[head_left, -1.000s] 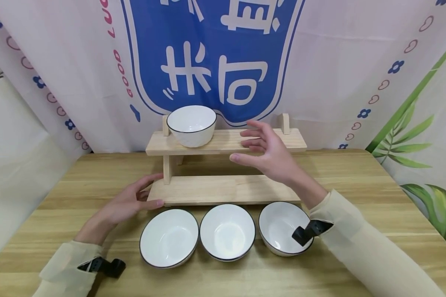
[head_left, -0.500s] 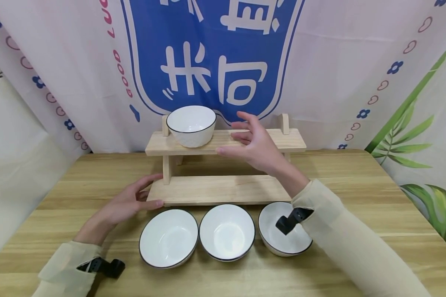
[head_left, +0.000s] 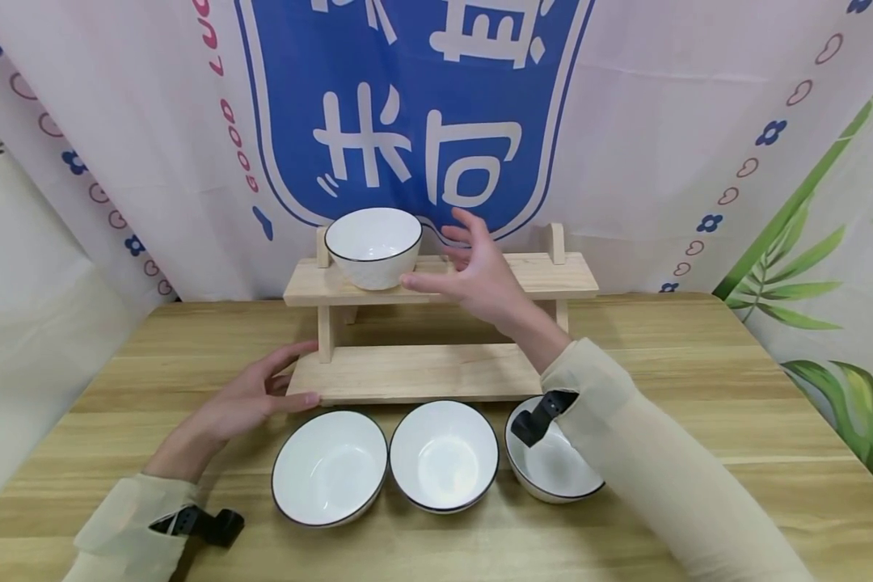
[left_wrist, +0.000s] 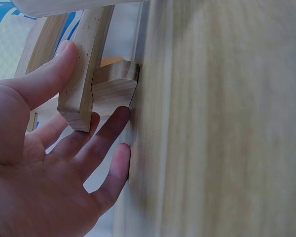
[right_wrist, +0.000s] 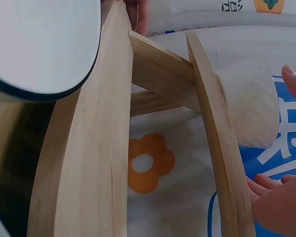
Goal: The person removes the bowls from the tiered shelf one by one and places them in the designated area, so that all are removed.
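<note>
A two-tier wooden shelf (head_left: 436,372) stands on the table. On the left of its upper tier sits a white bowl (head_left: 373,250) with a dark rim. My right hand (head_left: 476,271) hovers just right of that bowl, fingers spread and thumb towards it; the right wrist view shows a small gap between the hand (right_wrist: 281,202) and the bowl (right_wrist: 251,103). At the lower tier's left end, my left hand (head_left: 240,396) holds the board, thumb on its front edge and fingers behind. In the left wrist view the thumb (left_wrist: 59,69) lies against the wooden board (left_wrist: 81,79).
Three more white bowls line up before the shelf: a left one (head_left: 331,469), a middle one (head_left: 444,457) and a right one (head_left: 553,461), partly covered by my right sleeve. A printed curtain (head_left: 640,162) hangs behind the wooden table (head_left: 698,388).
My right hand has moved left along the upper tier, coming close to the bowl there. The left hand keeps its place on the shelf, and the bowls have not moved.
</note>
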The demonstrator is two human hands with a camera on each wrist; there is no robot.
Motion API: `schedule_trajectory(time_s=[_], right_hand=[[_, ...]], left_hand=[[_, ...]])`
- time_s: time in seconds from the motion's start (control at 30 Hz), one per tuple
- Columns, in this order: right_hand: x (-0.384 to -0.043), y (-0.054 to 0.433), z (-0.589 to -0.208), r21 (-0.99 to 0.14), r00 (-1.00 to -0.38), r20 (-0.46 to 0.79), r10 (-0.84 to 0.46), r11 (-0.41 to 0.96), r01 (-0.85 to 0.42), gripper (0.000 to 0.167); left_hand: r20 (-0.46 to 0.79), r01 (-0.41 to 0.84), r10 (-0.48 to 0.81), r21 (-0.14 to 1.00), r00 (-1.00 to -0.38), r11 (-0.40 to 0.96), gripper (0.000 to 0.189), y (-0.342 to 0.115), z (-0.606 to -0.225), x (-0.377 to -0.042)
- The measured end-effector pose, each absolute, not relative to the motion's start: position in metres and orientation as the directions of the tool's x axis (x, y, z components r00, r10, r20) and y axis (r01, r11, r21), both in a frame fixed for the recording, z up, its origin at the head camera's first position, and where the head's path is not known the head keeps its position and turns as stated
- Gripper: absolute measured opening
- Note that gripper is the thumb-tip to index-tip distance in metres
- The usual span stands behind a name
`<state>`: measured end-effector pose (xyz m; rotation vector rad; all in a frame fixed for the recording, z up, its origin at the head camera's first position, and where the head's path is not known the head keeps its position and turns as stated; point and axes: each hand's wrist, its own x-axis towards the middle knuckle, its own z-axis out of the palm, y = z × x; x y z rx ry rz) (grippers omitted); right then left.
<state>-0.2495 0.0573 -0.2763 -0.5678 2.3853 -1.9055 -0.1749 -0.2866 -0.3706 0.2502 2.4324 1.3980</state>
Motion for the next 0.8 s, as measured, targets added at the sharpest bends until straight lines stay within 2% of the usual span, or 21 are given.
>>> schedule_trajectory(time_s=[0.8], right_hand=[[-0.265,0.023,-0.274,-0.959,-0.957,0.162,-0.24,0.19,-0.21,0.121]], left_hand=[[-0.186,-0.004,0.307,0.86,-0.933,0.51,0.09,-0.286,-0.37,-0.176]])
